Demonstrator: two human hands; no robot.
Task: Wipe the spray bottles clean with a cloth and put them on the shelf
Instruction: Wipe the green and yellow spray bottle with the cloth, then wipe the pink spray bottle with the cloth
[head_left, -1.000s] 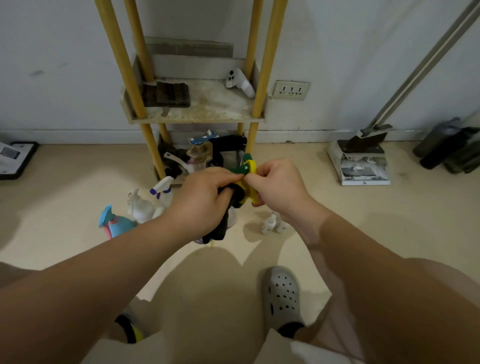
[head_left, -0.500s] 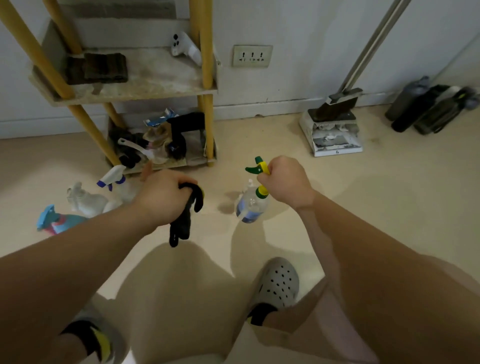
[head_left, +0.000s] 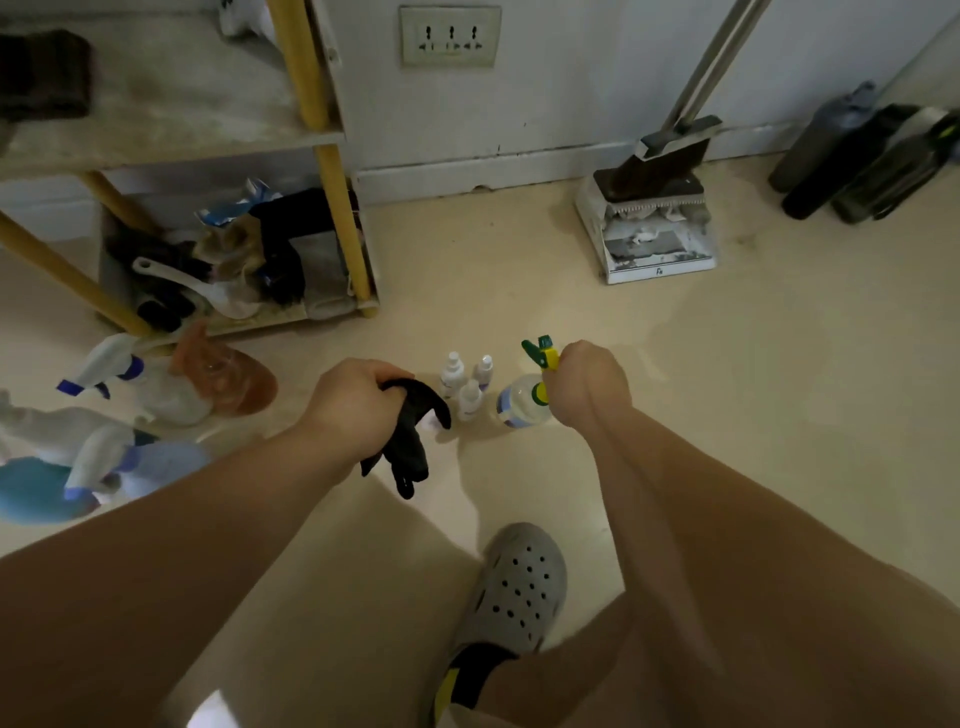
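Observation:
My right hand (head_left: 587, 382) grips the neck of a clear spray bottle (head_left: 519, 408) with a yellow and green trigger head, low over the floor. My left hand (head_left: 353, 402) is closed on a black cloth (head_left: 410, 441) that hangs down from the fist. Three small white bottles (head_left: 467, 382) stand on the floor between my hands. More spray bottles lie at the left: an orange one (head_left: 228, 379), a white one with blue trim (head_left: 104, 364), and a blue one (head_left: 31, 488). The wooden shelf (head_left: 171, 140) with yellow posts stands at the upper left.
The shelf's bottom tier (head_left: 234, 270) holds a ladle, dark cloths and packets. A dustpan with broom (head_left: 654, 228) leans on the wall at right, with dark bottles (head_left: 857, 161) beyond. A wall socket (head_left: 449, 36) sits above the skirting. My grey clog (head_left: 514, 587) is on the floor.
My hands have parted: a second ago both were together with the cloth on the bottle head. The right hand has lowered the bottle toward the floor, and my view has tilted downward and right.

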